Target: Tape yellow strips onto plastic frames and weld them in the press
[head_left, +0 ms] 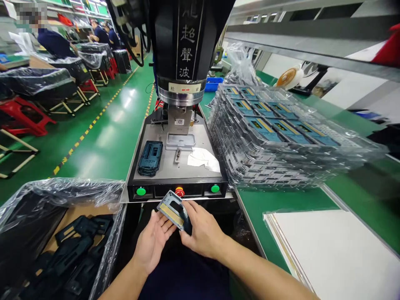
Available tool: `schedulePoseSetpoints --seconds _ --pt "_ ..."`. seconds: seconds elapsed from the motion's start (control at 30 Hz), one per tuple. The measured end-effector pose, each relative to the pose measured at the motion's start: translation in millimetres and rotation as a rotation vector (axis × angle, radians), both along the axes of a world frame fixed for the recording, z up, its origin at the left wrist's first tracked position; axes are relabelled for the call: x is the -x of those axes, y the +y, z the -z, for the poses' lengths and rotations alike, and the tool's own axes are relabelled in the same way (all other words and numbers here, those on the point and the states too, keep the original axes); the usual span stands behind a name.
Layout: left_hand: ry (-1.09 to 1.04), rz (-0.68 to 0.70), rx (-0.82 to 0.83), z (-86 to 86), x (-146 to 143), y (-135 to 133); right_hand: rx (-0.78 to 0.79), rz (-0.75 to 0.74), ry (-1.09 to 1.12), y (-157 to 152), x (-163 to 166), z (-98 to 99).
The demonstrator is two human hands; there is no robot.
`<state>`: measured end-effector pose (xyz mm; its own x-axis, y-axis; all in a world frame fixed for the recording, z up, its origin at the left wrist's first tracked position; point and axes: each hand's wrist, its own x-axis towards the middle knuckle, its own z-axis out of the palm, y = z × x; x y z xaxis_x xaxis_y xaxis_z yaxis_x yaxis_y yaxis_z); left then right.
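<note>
A grey-blue plastic housing (172,208) with a yellow strip and a dark cut-out is tilted in front of the machine. My right hand (203,228) is closed around its right side, thumb below and fingers on top. My left hand (155,236) lies palm up at the housing's lower left edge, fingers stretched out and thumb apart; whether its fingertips bear the part I cannot tell. Beyond, a dark teal plastic housing (150,158) lies on the ultrasonic welding machine's metal plate (168,168). A pale fixture (181,141) sits under the metal welding horn (180,118).
Green buttons (141,191) and a red stop button (179,191) line the machine's front. Clear trays (259,162) of housings are stacked right, near white sheets (340,246). A plastic-lined box (117,233) with dark parts stands left. White cloth (203,159) lies on the plate.
</note>
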<state>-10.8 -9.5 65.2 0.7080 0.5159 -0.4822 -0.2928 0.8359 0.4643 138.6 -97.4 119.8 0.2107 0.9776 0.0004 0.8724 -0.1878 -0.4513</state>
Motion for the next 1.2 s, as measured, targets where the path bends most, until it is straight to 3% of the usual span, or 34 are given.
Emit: schedulePoseSetpoints --seconds 0.07,0.17,0.27,0.33,0.4,0.47,0.53,0.8,1.0,1.2 --pt "0.186 -0.047 -0.237 18.2 8 10 -0.09 -0.03 -0.019 14 -23 -10.3" --pt "0.65 -0.147 -0.715 54.1 28 34 -0.183 -0.018 -0.069 43 -66 -25.7" --pt "1.149 -0.088 -1.119 88.1 54 62 -0.145 0.044 -0.126 79 -107 -38.9" --pt "1.402 -0.024 -1.242 107.4 72 78 -0.089 0.093 -0.151 103 -129 -45.6" --pt "1.527 0.127 -1.208 124.6 85 88 -0.037 0.136 -0.15 126 -147 -50.3" --pt "1.498 0.323 -1.092 139.1 93 95 0.006 0.165 -0.135 148 -162 -52.9" --pt "1.426 0.429 -1.008 149.5 97 98 0.033 0.178 -0.129 169 -174 -53.8" --pt "1.406 0.345 -1.043 161.1 95 98 0.123 0.173 -0.024 229 -207 -52.6" --pt "1.414 0.378 -1.03 168.0 95 97 0.186 0.179 0.062 251 -221 -49.0" --pt "1.391 0.354 -1.026 160.4 92 99 0.21 0.165 0.074 265 -227 -43.7"
